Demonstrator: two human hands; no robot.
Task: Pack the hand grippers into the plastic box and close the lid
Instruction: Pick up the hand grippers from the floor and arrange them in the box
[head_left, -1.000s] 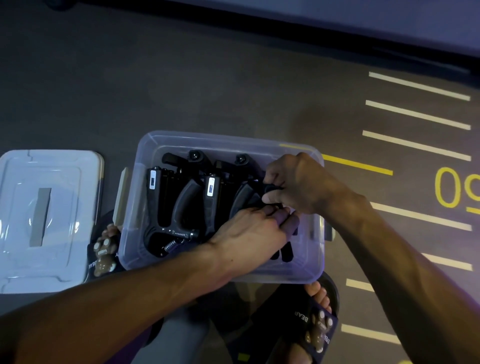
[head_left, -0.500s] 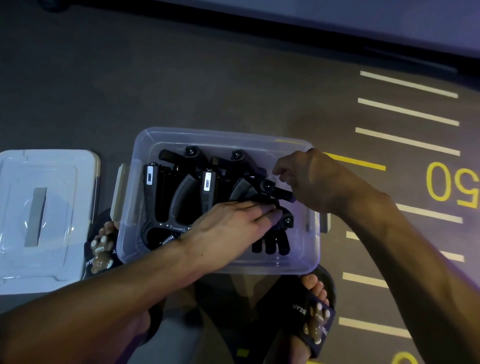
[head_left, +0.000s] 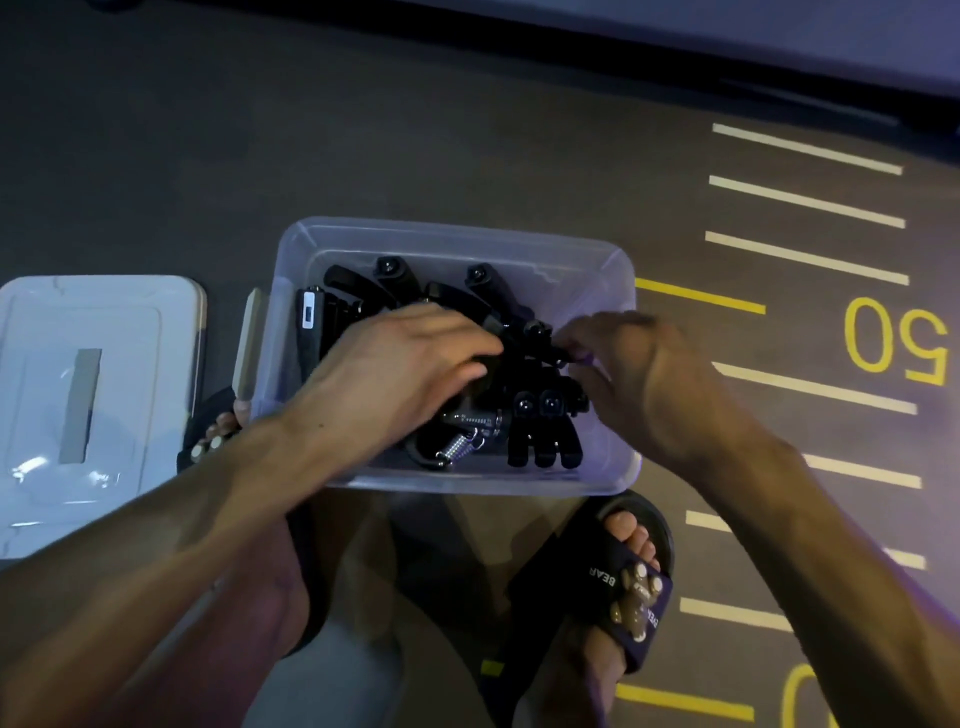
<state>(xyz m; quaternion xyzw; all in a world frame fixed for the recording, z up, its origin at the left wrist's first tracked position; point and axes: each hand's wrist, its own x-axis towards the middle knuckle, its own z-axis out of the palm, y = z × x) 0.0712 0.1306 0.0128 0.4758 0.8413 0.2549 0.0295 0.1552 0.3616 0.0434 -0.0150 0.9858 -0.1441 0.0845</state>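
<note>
The lid (head_left: 98, 410) lies on the floor left of your plastic box (head_left: 457, 239). Your left hand (head_left: 410, 364) lies flat on the black hand grippers (head_left: 540, 421) inside it, fingers straight; your right hand (head_left: 634, 374) pinches one gripper's handle.

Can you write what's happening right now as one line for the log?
step: packing | left hand: on grippers | right hand: pinching a gripper | box: open | lid: on floor, left of box
</note>
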